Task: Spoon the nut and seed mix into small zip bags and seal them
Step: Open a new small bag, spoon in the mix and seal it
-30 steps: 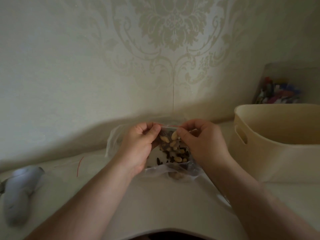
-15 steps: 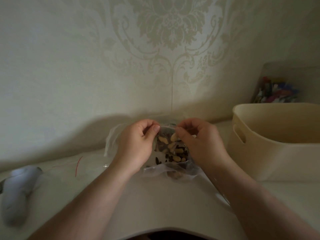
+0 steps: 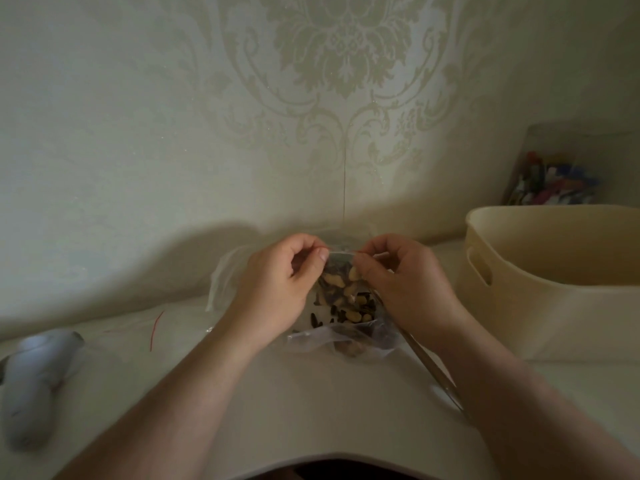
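Above the worktop (image 3: pixel 311 410), a filled bag (image 3: pixel 341 289) is pinched at its top edge between left hand (image 3: pixel 273 289) and right hand (image 3: pixel 408 282), fingers curled.

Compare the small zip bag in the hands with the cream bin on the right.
The small zip bag is clear, soft and held off the table by both hands; the cream bin is opaque, rigid and stands on the table. The bag shows nuts and seeds; the bin's contents are hidden.

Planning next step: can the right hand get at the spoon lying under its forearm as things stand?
Probably not yet: the right hand pinches the small zip bag top with the left hand. The spoon lies close beneath the forearm, nothing covering it once the fingers let go.
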`<state>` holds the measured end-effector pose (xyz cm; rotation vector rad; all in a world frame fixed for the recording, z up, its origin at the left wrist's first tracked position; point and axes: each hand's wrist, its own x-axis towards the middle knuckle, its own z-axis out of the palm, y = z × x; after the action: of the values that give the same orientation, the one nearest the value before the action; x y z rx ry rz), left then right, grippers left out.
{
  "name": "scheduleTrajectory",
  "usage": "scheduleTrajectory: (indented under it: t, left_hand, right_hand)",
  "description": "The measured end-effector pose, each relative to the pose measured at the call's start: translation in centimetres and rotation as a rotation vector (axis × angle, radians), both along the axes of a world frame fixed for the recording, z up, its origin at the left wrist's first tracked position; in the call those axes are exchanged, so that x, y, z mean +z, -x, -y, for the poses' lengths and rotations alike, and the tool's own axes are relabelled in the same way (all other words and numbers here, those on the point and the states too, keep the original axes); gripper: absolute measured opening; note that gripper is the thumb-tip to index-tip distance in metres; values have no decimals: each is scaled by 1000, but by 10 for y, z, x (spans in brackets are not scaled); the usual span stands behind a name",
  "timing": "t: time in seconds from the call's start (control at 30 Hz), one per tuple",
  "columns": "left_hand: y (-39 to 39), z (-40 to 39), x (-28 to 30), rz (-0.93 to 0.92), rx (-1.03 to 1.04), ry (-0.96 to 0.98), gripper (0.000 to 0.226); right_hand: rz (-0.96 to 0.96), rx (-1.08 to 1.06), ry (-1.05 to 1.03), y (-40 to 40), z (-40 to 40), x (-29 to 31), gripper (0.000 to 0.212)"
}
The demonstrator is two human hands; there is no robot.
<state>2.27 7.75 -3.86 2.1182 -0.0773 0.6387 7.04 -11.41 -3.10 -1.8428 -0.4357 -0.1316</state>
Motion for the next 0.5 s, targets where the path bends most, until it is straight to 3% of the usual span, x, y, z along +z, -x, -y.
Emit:
scheduleTrajectory:
  t: [0.5]
  left_hand:
    - [4, 7, 2, -15, -89, 82, 7]
  right_hand:
    - [91, 30, 52, -2, -4, -4, 15]
